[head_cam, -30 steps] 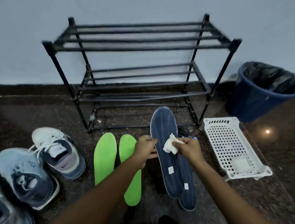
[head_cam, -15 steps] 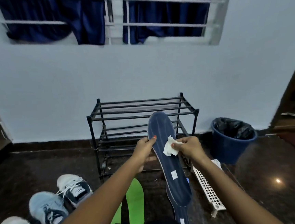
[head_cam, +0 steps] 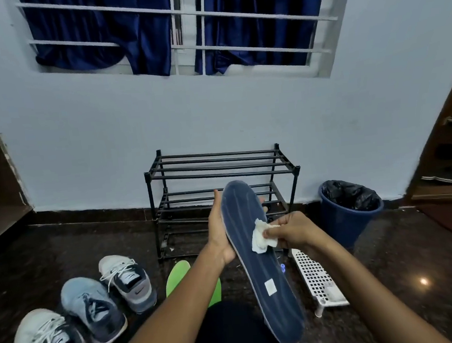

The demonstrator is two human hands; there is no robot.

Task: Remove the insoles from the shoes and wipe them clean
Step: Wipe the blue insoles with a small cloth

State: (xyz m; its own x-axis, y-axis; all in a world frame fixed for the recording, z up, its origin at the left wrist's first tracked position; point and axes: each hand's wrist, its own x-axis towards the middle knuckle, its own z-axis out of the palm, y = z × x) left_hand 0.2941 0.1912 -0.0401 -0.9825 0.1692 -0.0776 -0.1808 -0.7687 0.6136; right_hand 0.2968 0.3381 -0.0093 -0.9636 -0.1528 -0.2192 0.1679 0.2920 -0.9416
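1. The right grip [head_cam: 293, 231] pinches a crumpled white wipe [head_cam: 260, 236] between thumb and fingertips and presses it against the face of the navy insole [head_cam: 258, 267], about a third of the way down from its far end.
2. The left grip [head_cam: 218, 226] holds the same insole in the air from its left edge. The thumb lies straight along the rim, the palm is behind, and fingertips curl round to show at the right edge.
3. The insole is off the floor, tilted, with its toe end toward the wall and its heel end near the person's lap. A small pale sticker sits near the heel.
4. On the floor just left of it lie 2 green insoles [head_cam: 178, 276], already out of their shoes. Whether they are wiped cannot be told.
5. Further left stand 3 trainers [head_cam: 128, 281] in a row. Whether any insole remains inside them is hidden.
6. A white perforated basket [head_cam: 316, 281] sits to the right, a blue bin [head_cam: 351, 215] beyond it, and a black shoe rack [head_cam: 219, 172] against the far wall.
7. Judgement: removal looks largely done, with at least 3 insoles out. Wiping is mid-course on this 1, and its lower half and any remaining insoles likely remain.
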